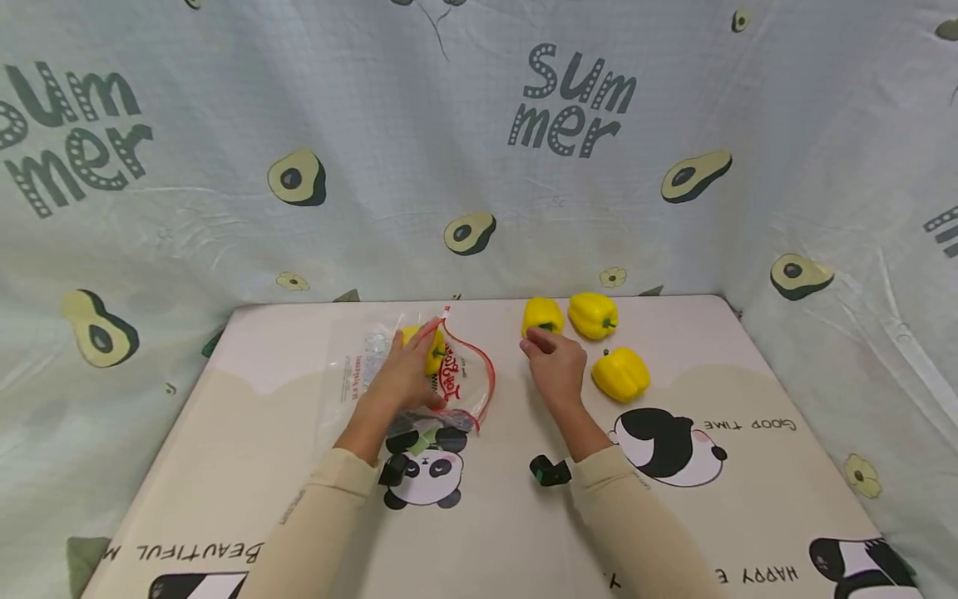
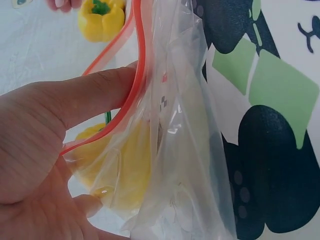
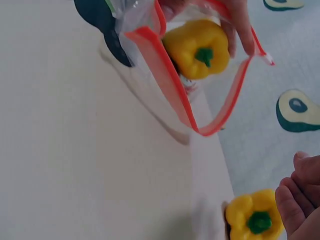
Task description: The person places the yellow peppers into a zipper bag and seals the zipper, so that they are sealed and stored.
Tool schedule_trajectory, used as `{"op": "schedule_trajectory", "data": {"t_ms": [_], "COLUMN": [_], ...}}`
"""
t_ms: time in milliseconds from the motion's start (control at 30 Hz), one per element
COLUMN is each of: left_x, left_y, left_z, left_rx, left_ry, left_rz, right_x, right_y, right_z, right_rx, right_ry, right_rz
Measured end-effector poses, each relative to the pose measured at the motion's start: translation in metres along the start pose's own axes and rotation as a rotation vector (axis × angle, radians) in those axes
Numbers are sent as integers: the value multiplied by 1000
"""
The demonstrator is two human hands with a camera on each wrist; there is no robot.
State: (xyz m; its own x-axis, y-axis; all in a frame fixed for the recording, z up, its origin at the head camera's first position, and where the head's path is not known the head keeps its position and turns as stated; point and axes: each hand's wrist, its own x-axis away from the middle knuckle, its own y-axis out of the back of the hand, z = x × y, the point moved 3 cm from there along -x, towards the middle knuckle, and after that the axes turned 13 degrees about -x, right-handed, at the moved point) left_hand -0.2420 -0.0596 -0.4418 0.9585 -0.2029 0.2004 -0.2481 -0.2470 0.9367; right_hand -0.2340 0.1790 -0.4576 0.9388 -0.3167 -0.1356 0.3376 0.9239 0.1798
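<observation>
A clear zip bag (image 1: 470,378) with a red seal lies on the left half of the table, its mouth spread toward the right. Just inside that mouth sits a yellow bell pepper (image 3: 192,47), green stem outward. My left hand (image 1: 404,374) holds the bag around this pepper; in the left wrist view its thumb (image 2: 100,92) is at the red rim. My right hand (image 1: 557,366), fingers loosely curled and holding nothing, hovers by a second yellow bell pepper (image 1: 542,313). Two more yellow bell peppers (image 1: 594,314) (image 1: 621,374) lie beyond and to the right of it.
A pale tablecloth (image 1: 524,524) printed with pandas and words covers the table. Behind and at both sides hangs a curtain (image 1: 389,166) with avocado prints. A small black device (image 1: 550,471) sits at my right wrist.
</observation>
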Motion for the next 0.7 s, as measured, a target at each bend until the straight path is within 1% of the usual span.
{"op": "schedule_trajectory", "data": {"t_ms": [133,300,367,500,600,700], "left_x": [0,1,1,0,0,0], "left_y": [0,3,3,3,3,3], "left_z": [0,0,-1,-1,-1,0], "left_rx": [-5,-14,-16,-20,-17,-10], "left_ry": [-3,4,1,-7,-4,-4], "left_rz": [4,12,15,16,15,17], "right_x": [-4,-10,-10,-10,-9,-9], "right_y": [14,36,46,67,79,90], "right_z": [-1,-1,-2,-2,-2,-3], "right_rx": [-17,-42,-33,1,28,47], "right_ry": [-5,-61,-78,-49,-25,-60], "right_rz": [-36,-93,-132,-202,-224,-240]}}
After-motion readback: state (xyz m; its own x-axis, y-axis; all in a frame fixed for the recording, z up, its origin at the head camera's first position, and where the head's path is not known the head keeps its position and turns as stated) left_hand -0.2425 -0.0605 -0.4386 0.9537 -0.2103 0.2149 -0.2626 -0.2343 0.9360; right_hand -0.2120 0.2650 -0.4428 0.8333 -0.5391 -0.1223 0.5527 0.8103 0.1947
